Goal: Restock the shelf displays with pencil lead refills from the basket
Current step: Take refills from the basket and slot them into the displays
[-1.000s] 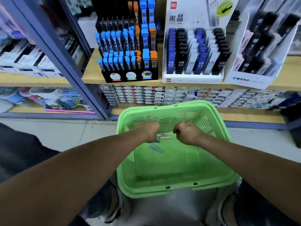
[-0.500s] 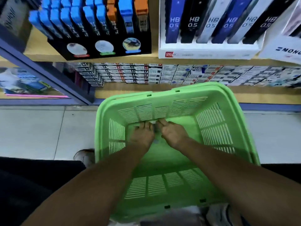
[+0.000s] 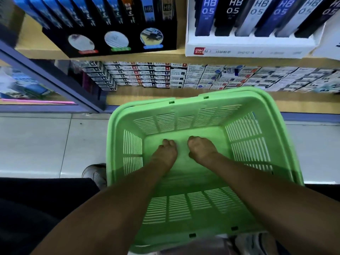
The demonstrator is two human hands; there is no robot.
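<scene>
Both hands are lowered into the green basket (image 3: 202,100), knuckles up, at the far end of its floor. Left hand (image 3: 163,153) and right hand (image 3: 199,150) lie close together with a narrow gap between them, fingers curled downward and away from the camera. Whether either hand pinches a refill cannot be determined: the fingertips are hidden under the knuckles, and no pencil lead refill is visible on the bare basket floor. Any refills left in the basket are therefore judged to lie beneath or inside the curled fingers, but this is not shown. The forearms enter over the near rim and converge toward the basket centre, with the wrists bent downward. The relation that governs the coming move is vertical and forward: the shelf displays stand above and beyond the basket's far rim. The black display stand (image 3: 114,43) with blue refill cases lies up and to the left, on the left hand's side. The white display tray (image 3: 248,48), holding upright cases marked HB 0.5, lies up and to the right, on the right hand's side. Cases in both displays stand with long axes roughly upright, leaning back, so a carried refill is judged to need the same orientation.
</scene>
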